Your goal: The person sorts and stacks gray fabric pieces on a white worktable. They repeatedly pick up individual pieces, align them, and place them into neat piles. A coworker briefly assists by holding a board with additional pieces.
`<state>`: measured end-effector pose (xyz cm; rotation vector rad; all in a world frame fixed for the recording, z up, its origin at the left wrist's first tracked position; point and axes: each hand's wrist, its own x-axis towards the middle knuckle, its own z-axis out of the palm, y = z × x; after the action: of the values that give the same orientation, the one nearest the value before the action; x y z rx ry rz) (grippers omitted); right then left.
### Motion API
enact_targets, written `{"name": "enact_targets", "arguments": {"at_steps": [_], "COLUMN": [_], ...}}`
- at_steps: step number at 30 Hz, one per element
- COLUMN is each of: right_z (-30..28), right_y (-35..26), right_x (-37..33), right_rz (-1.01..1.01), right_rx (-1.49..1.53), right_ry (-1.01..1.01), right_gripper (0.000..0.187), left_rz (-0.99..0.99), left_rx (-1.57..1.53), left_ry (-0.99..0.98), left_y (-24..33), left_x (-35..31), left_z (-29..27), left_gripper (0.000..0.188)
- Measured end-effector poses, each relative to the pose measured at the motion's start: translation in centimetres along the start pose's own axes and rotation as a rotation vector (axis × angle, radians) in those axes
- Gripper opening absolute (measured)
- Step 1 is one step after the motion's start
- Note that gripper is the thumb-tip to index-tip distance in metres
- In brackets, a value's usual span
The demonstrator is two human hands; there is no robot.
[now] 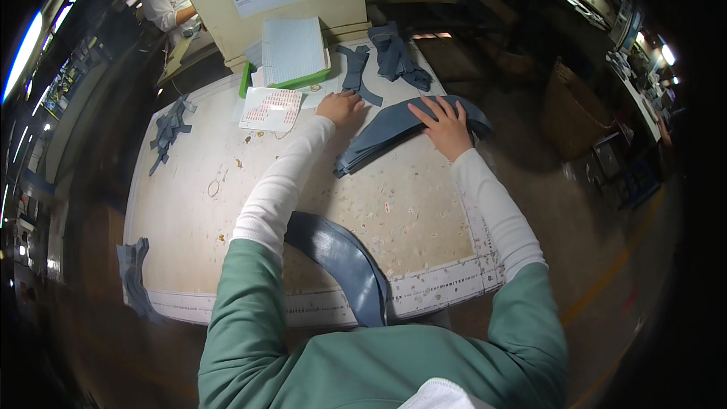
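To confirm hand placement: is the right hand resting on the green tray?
No, the right hand rests on the stack of curved blue-grey pieces, apart from the green tray.

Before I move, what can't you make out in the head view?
All in the head view:
- Lowest layers of the blue-grey stack: hidden by upper layers and the right hand.
- Full outline of the long curved piece: cut off by the left sleeve.
- Left hand: fingertip contact too small to judge.
- Green tray: floor covered by papers.
- Co-worker's hand: too small for detail.
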<state>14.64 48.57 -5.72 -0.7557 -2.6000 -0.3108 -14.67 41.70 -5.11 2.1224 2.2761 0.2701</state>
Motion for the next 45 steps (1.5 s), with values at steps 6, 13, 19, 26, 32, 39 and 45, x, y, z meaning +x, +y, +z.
{"name": "enact_targets", "arguments": {"at_steps": [6,13,19,26,32,39,45], "right_z": [0.5,2.4,3.9,3.4,1.9,-0.5,-3.6], "right_y": [-0.1,1.4,1.7,0.9,0.1,-6.7,-14.8], "right_x": [0.3,3.0,5.4,2.0,-0.7,-0.9,-1.5], "right_rz": [0.025,0.047,0.124,0.407,0.382,0.039,-0.204], "right_rx": [0.033,-0.048,-0.085,0.044,0.115,0.517,0.823], "right_ry": [0.003,-0.014,-0.013,0.135,0.373,0.31,-0.073], "right_gripper": [0.064,0.066,0.064,0.061,0.052,0.027,0.019], "left_rz": [0.019,0.094,0.169,-0.016,0.173,0.121,0.041], "left_rx": [-0.101,-0.386,0.123,0.015,-0.008,-0.322,-0.332], "left_ry": [0.216,0.426,0.256,0.197,0.403,-0.533,-0.418], "left_y": [2.0,3.4,5.9,4.8,3.7,1.6,2.2], "left_x": [3.6,1.2,-5.1,-4.1,-7.9,-20.8,-26.3], "left_z": [1.8,-2.9,-1.6,-0.7,-4.3,-8.9,-8.0], "left_gripper": [0.049,0.039,0.061,0.059,0.059,0.042,0.051]}}
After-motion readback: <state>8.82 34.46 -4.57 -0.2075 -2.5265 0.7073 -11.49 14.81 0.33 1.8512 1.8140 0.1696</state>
